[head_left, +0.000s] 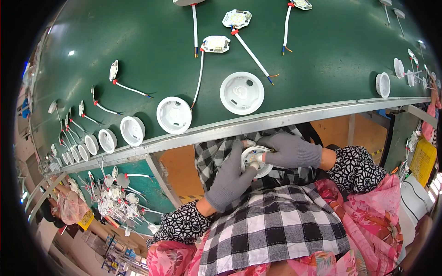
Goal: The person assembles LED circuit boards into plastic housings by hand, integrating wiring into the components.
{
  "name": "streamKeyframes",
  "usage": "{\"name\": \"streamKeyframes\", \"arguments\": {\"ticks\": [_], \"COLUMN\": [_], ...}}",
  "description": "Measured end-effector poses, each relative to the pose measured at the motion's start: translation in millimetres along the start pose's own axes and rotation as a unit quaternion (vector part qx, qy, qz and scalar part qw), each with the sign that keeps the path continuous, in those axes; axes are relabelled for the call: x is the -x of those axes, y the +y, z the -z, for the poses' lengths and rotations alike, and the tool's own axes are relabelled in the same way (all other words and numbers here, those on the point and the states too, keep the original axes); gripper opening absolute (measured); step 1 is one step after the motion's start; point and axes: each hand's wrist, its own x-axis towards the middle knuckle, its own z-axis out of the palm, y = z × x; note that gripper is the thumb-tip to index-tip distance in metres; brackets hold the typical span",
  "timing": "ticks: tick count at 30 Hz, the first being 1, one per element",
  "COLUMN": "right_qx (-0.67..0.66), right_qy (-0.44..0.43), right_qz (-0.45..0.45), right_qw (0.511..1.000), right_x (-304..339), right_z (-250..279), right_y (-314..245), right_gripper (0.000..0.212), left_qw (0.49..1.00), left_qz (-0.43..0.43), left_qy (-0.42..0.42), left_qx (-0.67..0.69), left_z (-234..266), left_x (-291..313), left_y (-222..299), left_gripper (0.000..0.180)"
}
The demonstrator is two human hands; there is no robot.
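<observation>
Over my lap, below the table's edge, both hands in grey gloves hold a round white lamp housing (264, 173) with a pale board inside it. My left hand (229, 178) grips its left side, the thumb lying on the board. From the right, my right hand (291, 151) reaches over the rim, its fingertips pressed on the board. A short wire end seems to show near those fingertips, partly hidden. Nearest on the table is an empty white housing (241, 93), and left of it stands another housing (174, 115).
A green table (322, 69) with a metal edge (294, 113) runs across ahead. Several LED boards with white cables (237, 19) lie on it, and more housings line its left edge. A pile of boards and cables (122, 198) covers a lower green surface at left. Another person (69, 204) sits beyond.
</observation>
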Motion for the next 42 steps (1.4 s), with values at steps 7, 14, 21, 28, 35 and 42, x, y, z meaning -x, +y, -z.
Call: {"name": "streamKeyframes", "arguments": {"ticks": [7,14,21,28,35,42], "right_qx": [0.024,0.026,0.031,-0.330,-0.162,-0.122], "right_qy": [0.012,0.072,0.070,0.050,0.197,0.224], "right_qz": [-0.006,-0.073,-0.044,-0.010,0.052,0.064], "right_qw": [1.000,0.994,0.996,0.942,0.965,0.965], "right_x": [1,10,1,14,21,13], "right_z": [-9,-30,-14,-4,-16,-12], "right_y": [-9,-14,-16,-26,-58,-63], "right_gripper": [0.048,0.044,0.042,0.043,0.031,0.029], "left_qw": [0.987,0.990,0.985,0.977,0.981,0.972], "left_qz": [-0.085,-0.087,-0.141,-0.043,-0.125,-0.173], "left_qy": [0.087,0.096,0.089,0.085,0.136,0.156], "left_qx": [-0.109,-0.061,-0.052,0.193,0.055,0.024], "left_z": [-8,-28,-7,2,-6,-7], "left_x": [-3,-6,-12,22,42,30], "left_y": [-9,-26,-19,32,40,34], "left_gripper": [0.047,0.047,0.044,0.040,0.039,0.034]}}
